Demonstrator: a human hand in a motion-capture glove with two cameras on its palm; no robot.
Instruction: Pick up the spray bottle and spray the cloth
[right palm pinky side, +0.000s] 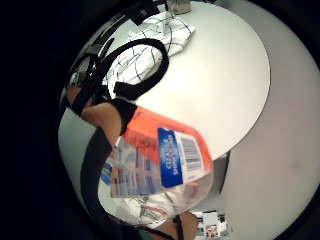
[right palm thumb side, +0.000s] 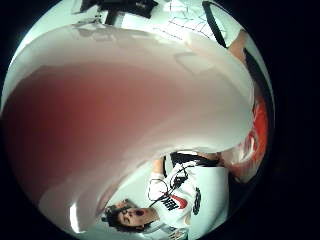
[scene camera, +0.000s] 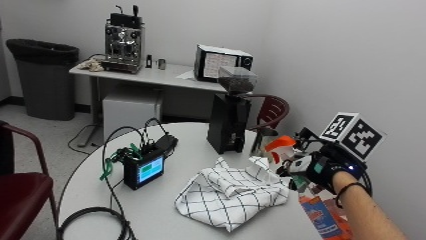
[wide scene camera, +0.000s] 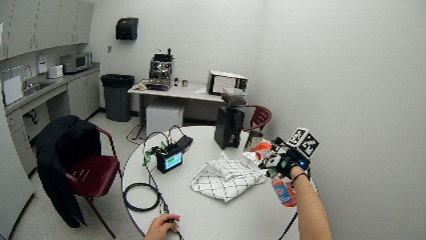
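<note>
Raised right hand (scene camera: 324, 169) has its grip curled round the spray bottle (scene camera: 318, 212), beside the cloth (scene camera: 226, 196).

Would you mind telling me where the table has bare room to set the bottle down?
Bare table lies between the cloth and cable coil, near edge. Crowded by the grinder and screen box.

No legible words anywhere. Clear plastic spray bottle with orange top (right palm pinky side: 160, 155): blue-and-white label w/ barcode, print too blurred to make out. Same bottle's label in outside view, unreadable too. White T-shirt (right palm thumb side: 192, 197) seen from thumb side: black-and-red logo on chest, letters not decipherable. Small black box with lit blue screen (scene camera: 143, 172): no readable characters.
</note>
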